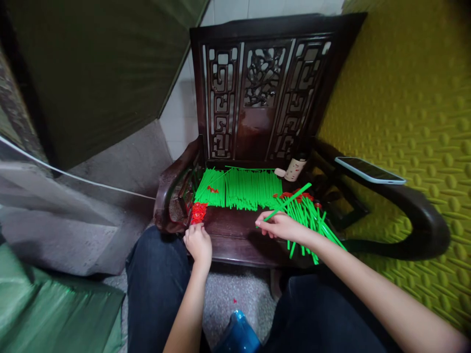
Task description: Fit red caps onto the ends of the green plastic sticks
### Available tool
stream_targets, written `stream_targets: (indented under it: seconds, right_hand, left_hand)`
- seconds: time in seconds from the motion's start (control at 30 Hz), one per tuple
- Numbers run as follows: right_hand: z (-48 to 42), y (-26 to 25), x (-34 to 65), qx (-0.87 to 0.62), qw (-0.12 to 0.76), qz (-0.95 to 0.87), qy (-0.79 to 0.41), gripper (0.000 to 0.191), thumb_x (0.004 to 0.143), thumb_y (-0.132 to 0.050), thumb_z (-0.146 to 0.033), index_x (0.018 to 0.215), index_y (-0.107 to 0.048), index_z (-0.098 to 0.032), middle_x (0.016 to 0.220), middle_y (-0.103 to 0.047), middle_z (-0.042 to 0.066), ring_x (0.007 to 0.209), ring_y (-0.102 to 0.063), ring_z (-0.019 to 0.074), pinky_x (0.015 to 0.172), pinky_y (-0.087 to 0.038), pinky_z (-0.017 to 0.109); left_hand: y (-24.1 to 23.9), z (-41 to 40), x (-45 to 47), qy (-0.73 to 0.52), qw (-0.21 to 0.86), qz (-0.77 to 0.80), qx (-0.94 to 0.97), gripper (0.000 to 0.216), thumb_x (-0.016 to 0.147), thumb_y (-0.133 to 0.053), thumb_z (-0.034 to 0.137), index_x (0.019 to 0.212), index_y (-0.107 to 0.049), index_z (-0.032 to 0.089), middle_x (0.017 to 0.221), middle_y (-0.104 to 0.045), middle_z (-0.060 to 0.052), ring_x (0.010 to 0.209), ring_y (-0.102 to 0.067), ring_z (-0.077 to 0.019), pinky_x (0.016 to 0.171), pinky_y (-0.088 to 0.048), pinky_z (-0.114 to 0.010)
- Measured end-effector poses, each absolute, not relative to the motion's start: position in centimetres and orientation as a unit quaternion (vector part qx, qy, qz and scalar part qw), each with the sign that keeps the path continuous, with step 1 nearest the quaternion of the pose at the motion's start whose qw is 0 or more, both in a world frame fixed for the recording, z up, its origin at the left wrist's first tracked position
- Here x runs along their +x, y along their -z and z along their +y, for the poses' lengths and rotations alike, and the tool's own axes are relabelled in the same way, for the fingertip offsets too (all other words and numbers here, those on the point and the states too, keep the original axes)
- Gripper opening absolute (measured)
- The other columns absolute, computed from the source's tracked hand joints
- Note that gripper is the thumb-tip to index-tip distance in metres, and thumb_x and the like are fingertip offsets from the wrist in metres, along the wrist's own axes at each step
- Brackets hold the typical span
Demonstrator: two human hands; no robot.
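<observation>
My right hand (281, 226) is closed on a single green stick (290, 200) that slants up to the right above the seat of a dark wooden chair (235, 234). A loose heap of green sticks (311, 218) with small red pieces lies just right of that hand. My left hand (198, 243) rests at the seat's front left edge, fingers curled at a small pile of red pieces (199, 212); what it holds is hidden. Neat rows of green sticks (239, 187) lie across the back of the seat.
A phone (370, 170) lies on the chair's right armrest. A small bottle (295, 168) lies at the seat's back right. A yellow embossed mat (408, 117) lies to the right, my knees are below, and a blue object (239, 333) sits on the floor between them.
</observation>
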State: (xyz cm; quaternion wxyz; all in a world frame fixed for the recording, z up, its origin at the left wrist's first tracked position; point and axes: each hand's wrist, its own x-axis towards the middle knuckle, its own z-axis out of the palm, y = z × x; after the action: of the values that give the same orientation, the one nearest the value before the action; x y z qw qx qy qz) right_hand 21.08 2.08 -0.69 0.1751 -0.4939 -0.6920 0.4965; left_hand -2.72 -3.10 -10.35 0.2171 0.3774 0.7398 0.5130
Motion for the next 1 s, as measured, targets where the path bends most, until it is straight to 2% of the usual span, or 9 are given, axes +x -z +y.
stream_targets:
  seconds: [0.1, 0.2, 0.33, 0.43, 0.53, 0.73, 0.9, 1.0]
  right_hand:
    - [1.7, 0.2, 21.0, -0.488, 0.195, -0.676, -0.517, 0.019, 0.075, -0.062, -0.035, 0.069, -0.061, -0.017, 0.053, -0.059, -0.002, 0.041, -0.048, 0.0084, 0.039, -0.033, 0.02]
    - [1.0, -1.0, 20.7, -0.461, 0.224, -0.655, -0.556, 0.019, 0.073, -0.066, -0.035, 0.078, -0.065, -0.016, 0.06, -0.062, -0.001, 0.046, -0.05, 0.0087, 0.043, -0.037, 0.022]
    - [-0.5, -2.9, 20.0, -0.41, 0.277, -0.62, -0.609, 0.027, 0.08, -0.062, -0.04, 0.09, -0.069, -0.016, 0.071, -0.065, 0.001, 0.053, -0.049, 0.0075, 0.05, -0.038, 0.022]
    - [-1.6, -3.6, 19.2, -0.378, 0.312, -0.591, -0.641, 0.028, 0.079, -0.064, -0.042, 0.084, -0.071, -0.015, 0.063, -0.059, -0.002, 0.053, -0.047, 0.0066, 0.051, -0.038, 0.02]
    - [-2.6, -3.6, 18.5, -0.351, 0.333, -0.56, -0.673, 0.026, 0.075, -0.069, -0.041, 0.079, -0.072, -0.015, 0.062, -0.057, -0.002, 0.058, -0.051, 0.0077, 0.054, -0.042, 0.019]
    - [-3.4, -3.6, 17.8, -0.317, 0.37, -0.487, -0.725, 0.025, 0.083, -0.06, -0.041, 0.08, -0.066, -0.017, 0.071, -0.064, 0.001, 0.061, -0.062, 0.0084, 0.061, -0.052, 0.02]
    - [-3.3, -4.3, 18.0, -0.294, 0.397, -0.403, -0.77, 0.021, 0.082, -0.063, -0.038, 0.079, -0.062, -0.016, 0.071, -0.066, 0.001, 0.055, -0.066, 0.0104, 0.052, -0.055, 0.019]
    - [-3.2, -4.5, 18.2, -0.289, 0.413, -0.386, -0.773, 0.02, 0.08, -0.067, -0.034, 0.078, -0.062, -0.015, 0.072, -0.067, 0.001, 0.055, -0.067, 0.0105, 0.054, -0.057, 0.019]
  left_hand:
    - [9.4, -3.3, -1.4, -0.576, 0.312, 0.664, 0.361, 0.012, 0.075, -0.058, 0.02, 0.083, -0.066, 0.016, 0.099, -0.061, -0.011, 0.106, -0.055, -0.026, 0.097, -0.037, -0.043]
    - [7.9, -3.8, 0.8, -0.62, 0.43, 0.567, 0.33, 0.022, 0.074, -0.063, 0.026, 0.094, -0.061, 0.018, 0.092, -0.063, -0.006, 0.091, -0.063, -0.019, 0.085, -0.047, -0.037]
    - [5.2, -5.2, 3.3, -0.644, 0.543, 0.462, 0.278, 0.033, 0.064, -0.074, 0.022, 0.094, -0.061, 0.017, 0.086, -0.065, -0.003, 0.085, -0.064, -0.0141, 0.085, -0.048, -0.03]
    - [3.4, -6.3, 4.1, -0.641, 0.6, 0.404, 0.256, 0.026, 0.062, -0.075, 0.019, 0.086, -0.066, 0.015, 0.088, -0.068, -0.006, 0.086, -0.065, -0.0156, 0.085, -0.048, -0.029]
    - [2.3, -7.0, 4.1, -0.651, 0.655, 0.327, 0.203, 0.019, 0.062, -0.075, 0.014, 0.08, -0.069, 0.014, 0.091, -0.071, -0.007, 0.088, -0.066, -0.0158, 0.087, -0.049, -0.028]
    - [1.1, -7.4, 3.5, -0.652, 0.722, 0.219, 0.075, 0.014, 0.076, -0.062, 0.008, 0.083, -0.07, 0.018, 0.085, -0.072, -0.004, 0.083, -0.068, -0.0141, 0.079, -0.055, -0.027]
    - [0.3, -7.4, 2.7, -0.613, 0.767, 0.188, -0.032, 0.032, 0.084, -0.044, 0.001, 0.072, -0.07, 0.016, 0.092, -0.07, -0.007, 0.089, -0.067, -0.0091, 0.072, -0.053, -0.011]
    - [0.2, -7.5, 2.5, -0.594, 0.782, 0.183, -0.045, 0.033, 0.083, -0.044, -0.002, 0.069, -0.069, 0.015, 0.099, -0.07, -0.008, 0.079, -0.066, -0.0048, 0.067, -0.052, -0.006]
